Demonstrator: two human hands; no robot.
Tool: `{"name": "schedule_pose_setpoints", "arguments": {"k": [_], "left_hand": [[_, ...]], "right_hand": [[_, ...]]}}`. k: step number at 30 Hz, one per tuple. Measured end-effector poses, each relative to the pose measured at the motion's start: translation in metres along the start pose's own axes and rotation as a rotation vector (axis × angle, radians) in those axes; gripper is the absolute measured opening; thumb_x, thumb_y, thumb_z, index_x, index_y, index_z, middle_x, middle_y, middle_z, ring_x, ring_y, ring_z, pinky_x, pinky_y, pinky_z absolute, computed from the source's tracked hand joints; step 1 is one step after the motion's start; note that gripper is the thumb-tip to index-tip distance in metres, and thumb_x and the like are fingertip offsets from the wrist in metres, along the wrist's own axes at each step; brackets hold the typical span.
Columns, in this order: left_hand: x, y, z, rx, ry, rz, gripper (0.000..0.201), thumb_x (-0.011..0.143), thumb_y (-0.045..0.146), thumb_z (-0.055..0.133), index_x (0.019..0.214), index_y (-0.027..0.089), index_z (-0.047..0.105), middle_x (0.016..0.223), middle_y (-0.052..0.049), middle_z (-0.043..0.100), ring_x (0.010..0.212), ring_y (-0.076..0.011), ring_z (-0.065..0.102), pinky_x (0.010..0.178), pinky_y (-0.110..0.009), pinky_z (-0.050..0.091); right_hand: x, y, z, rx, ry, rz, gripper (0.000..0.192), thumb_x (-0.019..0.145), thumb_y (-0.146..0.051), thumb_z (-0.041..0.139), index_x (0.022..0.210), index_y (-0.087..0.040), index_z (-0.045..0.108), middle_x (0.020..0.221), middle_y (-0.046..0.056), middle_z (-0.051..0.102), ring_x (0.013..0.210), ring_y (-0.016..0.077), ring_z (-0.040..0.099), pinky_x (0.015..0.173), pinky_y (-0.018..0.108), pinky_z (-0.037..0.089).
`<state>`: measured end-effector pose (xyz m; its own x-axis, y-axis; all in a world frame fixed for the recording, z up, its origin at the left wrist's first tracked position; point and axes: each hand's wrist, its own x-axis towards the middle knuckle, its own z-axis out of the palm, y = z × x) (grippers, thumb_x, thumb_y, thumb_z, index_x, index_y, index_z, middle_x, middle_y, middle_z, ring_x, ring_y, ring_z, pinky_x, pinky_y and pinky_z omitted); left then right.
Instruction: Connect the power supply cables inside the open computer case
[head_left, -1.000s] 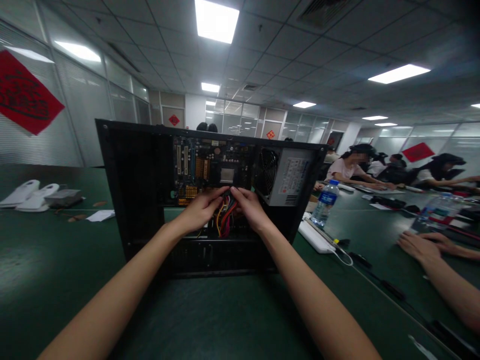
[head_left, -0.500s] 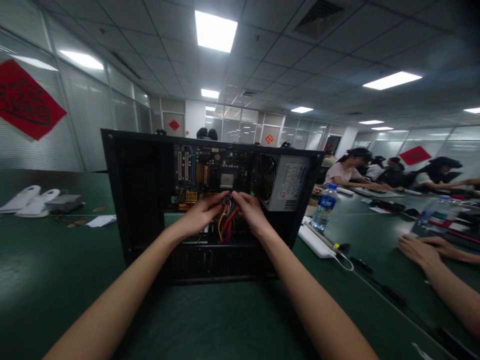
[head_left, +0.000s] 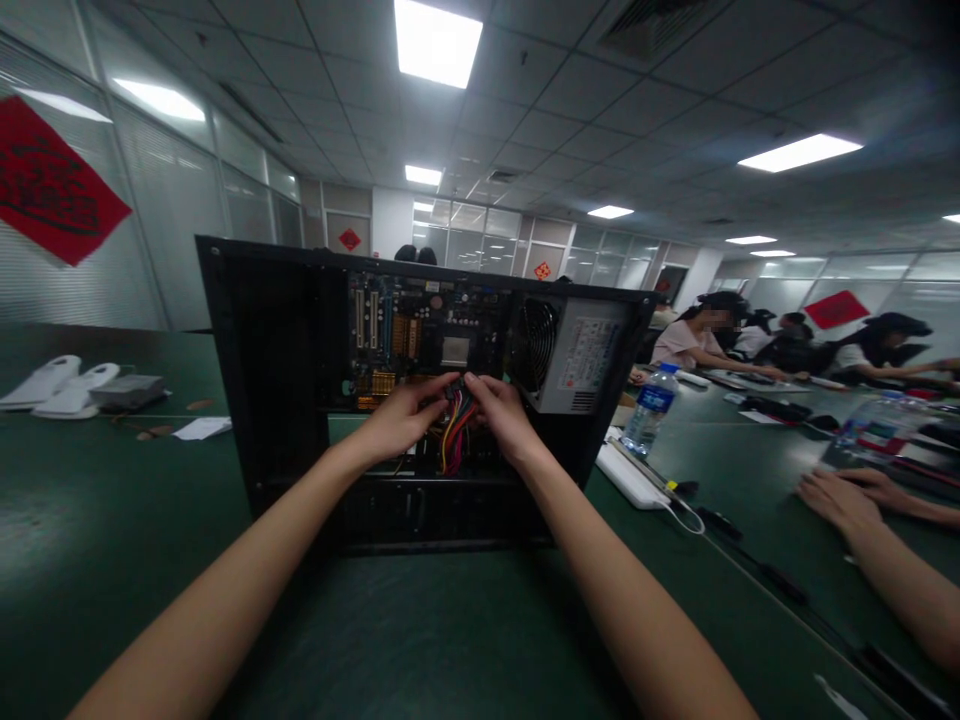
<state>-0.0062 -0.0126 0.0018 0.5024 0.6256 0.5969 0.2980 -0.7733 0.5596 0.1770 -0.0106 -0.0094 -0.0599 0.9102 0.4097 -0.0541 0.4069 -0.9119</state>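
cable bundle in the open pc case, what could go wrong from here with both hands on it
Both hands, left hand and right hand, pinch the cable bundle right in front of the motherboard; a hard tug might strain the wires or knock board parts. The computer case stands open on the table and could shift if pulled.

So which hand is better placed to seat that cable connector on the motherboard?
Probably the right hand: its fingertips pinch the top of the cable bundle at the connector, just below the motherboard. The left hand grips beside it, seemingly steadying.
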Motion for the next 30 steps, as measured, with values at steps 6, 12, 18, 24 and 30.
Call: {"name": "schedule_pose_setpoints", "arguments": {"k": [6,12,18,24,30], "left_hand": [[0.0000,0.0017,0.0005,0.005,0.026,-0.003,0.050,0.094,0.031,0.050,0.142,0.018,0.056,0.147,-0.009,0.054,0.139,-0.0252,0.049,0.121,-0.048,0.032],[0.0005,0.0017,0.0015,-0.013,0.045,-0.006,0.049,0.094,0.031,0.050,0.141,0.017,0.057,0.146,-0.010,0.056,0.137,-0.0256,0.052,0.120,-0.048,0.034],[0.0014,0.0017,0.0017,-0.026,0.061,-0.007,0.049,0.094,0.030,0.050,0.140,0.015,0.058,0.144,-0.010,0.058,0.134,-0.0256,0.055,0.119,-0.048,0.036],[0.0006,0.0051,0.0012,-0.048,0.072,-0.010,0.048,0.093,0.031,0.052,0.139,0.018,0.060,0.144,-0.008,0.058,0.134,-0.0261,0.055,0.119,-0.049,0.036],[0.0012,0.0013,0.0008,-0.011,0.099,-0.009,0.046,0.093,0.032,0.052,0.136,0.018,0.062,0.140,-0.008,0.062,0.132,-0.0257,0.057,0.118,-0.048,0.037]], "right_hand": [[0.0003,-0.0003,-0.0001,0.047,-0.010,0.028,0.050,0.069,-0.068,0.072,0.072,-0.020,0.057,0.059,-0.003,0.055,0.049,0.0124,0.052,0.046,0.024,0.040],[-0.0004,-0.0039,-0.0002,0.106,-0.004,0.068,0.051,0.064,-0.067,0.076,0.074,-0.019,0.061,0.060,-0.003,0.058,0.049,0.0106,0.052,0.045,0.021,0.040],[-0.0012,-0.0064,0.0004,0.144,-0.007,0.091,0.051,0.062,-0.065,0.078,0.076,-0.019,0.062,0.063,-0.002,0.060,0.052,0.0107,0.053,0.046,0.021,0.040],[-0.0003,-0.0072,0.0011,0.152,0.010,0.090,0.051,0.061,-0.065,0.078,0.074,-0.019,0.061,0.062,-0.003,0.059,0.051,0.0099,0.051,0.045,0.020,0.038],[-0.0014,-0.0071,0.0007,0.135,-0.006,0.079,0.050,0.063,-0.066,0.076,0.073,-0.019,0.060,0.061,-0.003,0.058,0.051,0.0100,0.051,0.046,0.021,0.039]]}}
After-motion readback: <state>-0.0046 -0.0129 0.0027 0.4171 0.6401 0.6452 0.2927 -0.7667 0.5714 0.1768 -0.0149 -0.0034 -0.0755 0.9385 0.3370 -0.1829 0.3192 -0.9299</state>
